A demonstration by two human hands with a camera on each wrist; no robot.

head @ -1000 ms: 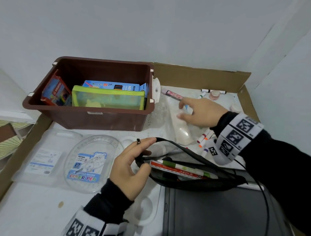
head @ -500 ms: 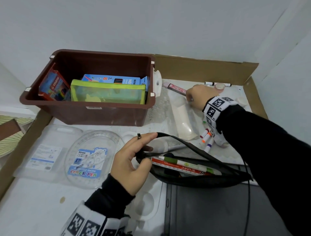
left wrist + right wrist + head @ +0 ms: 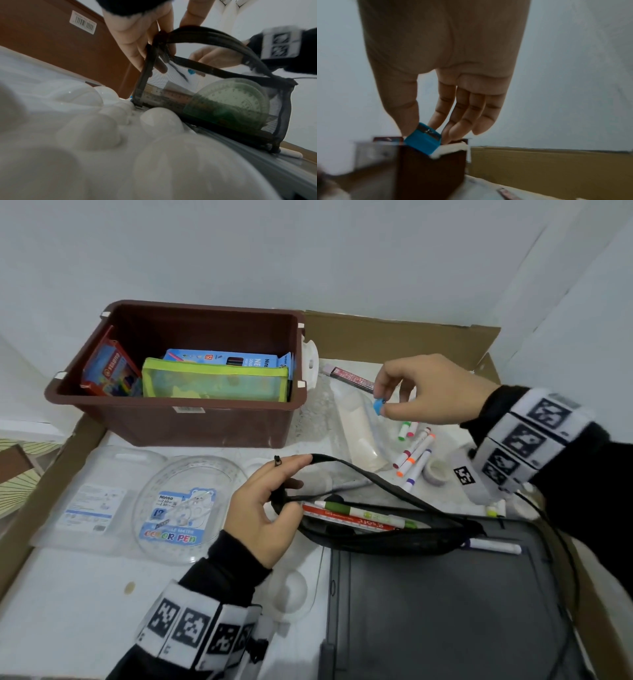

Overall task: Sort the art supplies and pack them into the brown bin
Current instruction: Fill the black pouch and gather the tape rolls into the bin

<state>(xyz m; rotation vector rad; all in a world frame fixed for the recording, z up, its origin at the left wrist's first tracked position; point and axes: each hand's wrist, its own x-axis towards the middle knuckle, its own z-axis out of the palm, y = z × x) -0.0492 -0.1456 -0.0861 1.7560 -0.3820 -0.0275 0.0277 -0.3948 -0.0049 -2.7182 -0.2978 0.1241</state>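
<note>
A brown bin (image 3: 171, 422) stands at the back left with a red pencil box (image 3: 109, 371), a blue box and a green mesh pouch (image 3: 212, 383) inside. My left hand (image 3: 263, 508) holds open the mouth of a black mesh pouch (image 3: 376, 539), which holds pens, a ruler and a protractor (image 3: 228, 104). My right hand (image 3: 428, 392) hovers above the table right of the bin and pinches a small blue pencil sharpener (image 3: 423, 139) between thumb and fingertips. Several markers (image 3: 414, 453) lie below it.
A clear oval color pen case (image 3: 181, 508) and a clear flat pack (image 3: 89, 501) lie left of my left hand. A white paint palette (image 3: 291, 590) and a dark tablet (image 3: 438, 611) sit at the front. A lead refill tube (image 3: 349, 376) lies by the bin. Cardboard walls (image 3: 394, 340) ring the table.
My right hand reached to the back of the table, picked up the blue sharpener and has lifted it toward me. My left hand has kept the black pouch open.
</note>
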